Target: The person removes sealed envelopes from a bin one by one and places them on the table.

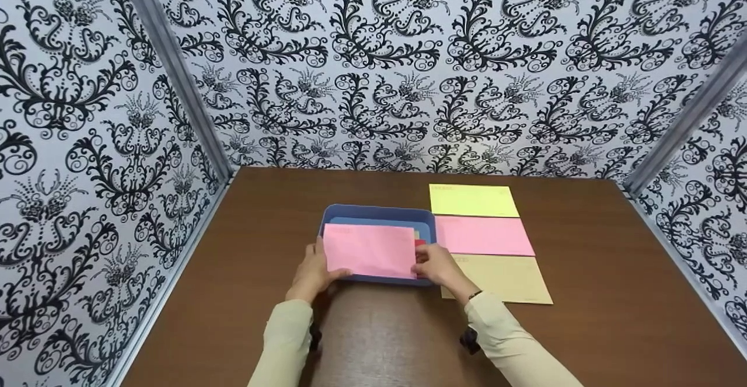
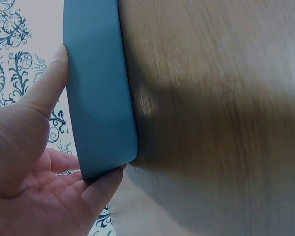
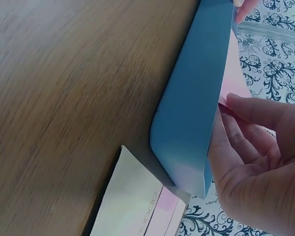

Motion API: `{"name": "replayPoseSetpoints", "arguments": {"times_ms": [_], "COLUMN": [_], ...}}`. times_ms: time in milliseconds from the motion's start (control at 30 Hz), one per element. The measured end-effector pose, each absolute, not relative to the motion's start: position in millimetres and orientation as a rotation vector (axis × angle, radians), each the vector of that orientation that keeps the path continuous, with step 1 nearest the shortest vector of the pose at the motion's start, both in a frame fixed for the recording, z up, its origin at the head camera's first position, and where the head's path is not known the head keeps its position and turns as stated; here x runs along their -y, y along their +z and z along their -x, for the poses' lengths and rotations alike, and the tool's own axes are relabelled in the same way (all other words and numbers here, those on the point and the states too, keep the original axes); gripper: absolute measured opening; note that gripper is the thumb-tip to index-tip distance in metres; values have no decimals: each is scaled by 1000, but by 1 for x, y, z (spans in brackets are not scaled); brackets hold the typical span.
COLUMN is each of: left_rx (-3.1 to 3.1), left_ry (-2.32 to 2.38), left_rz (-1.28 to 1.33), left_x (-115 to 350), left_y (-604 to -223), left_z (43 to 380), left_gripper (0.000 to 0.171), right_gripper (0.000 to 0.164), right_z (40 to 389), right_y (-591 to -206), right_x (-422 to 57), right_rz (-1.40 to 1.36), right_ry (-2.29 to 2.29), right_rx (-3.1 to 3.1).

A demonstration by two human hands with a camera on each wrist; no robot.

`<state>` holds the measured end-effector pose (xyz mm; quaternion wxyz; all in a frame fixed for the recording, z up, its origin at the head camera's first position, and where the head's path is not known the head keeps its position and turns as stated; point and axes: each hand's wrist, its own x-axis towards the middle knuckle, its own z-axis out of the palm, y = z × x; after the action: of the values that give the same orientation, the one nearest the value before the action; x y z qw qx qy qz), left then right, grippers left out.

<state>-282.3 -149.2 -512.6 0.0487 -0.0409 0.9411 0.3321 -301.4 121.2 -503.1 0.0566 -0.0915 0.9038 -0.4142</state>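
Observation:
A pink envelope [image 1: 369, 251] lies over the blue tray [image 1: 379, 212], covering most of its inside. At the tray's front left corner is my left hand [image 1: 312, 270]; its thumb rests at the front rim while the other fingers wrap the corner, as the left wrist view shows of the tray wall [image 2: 101, 98]. My right hand [image 1: 437, 264] pinches the envelope's right edge between thumb and fingers, just inside the tray's right end. Beside that edge peeks a red piece [image 1: 420, 242] with a bit of beige behind it; the envelope hides the rest.
Right of the tray, a yellow envelope [image 1: 473, 200], another pink envelope [image 1: 487, 236] and a beige envelope [image 1: 505, 279] lie in a column on the brown table [image 1: 268, 218]. My right forearm crosses the beige one's corner. Patterned walls [image 1: 379, 83] enclose the table's back and sides.

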Motion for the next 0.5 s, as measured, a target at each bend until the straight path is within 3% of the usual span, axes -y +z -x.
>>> {"name": "replayPoseSetpoints", "arguments": {"times_ms": [267,500], "left_rx": [-2889,-2884], "left_ry": [1057,1045], "left_rz": [93,106], "left_x": [150,150], "left_y": [-513,-512], "left_z": [281,281], "left_gripper": [111,112], "right_gripper": [17,25], "right_z": [301,300], "right_y": [-502,-499], "right_x": [-123,-123], "right_rz": [258,178], "right_ry": [-1310,-1482], "right_rx": [-2728,-2652]}}
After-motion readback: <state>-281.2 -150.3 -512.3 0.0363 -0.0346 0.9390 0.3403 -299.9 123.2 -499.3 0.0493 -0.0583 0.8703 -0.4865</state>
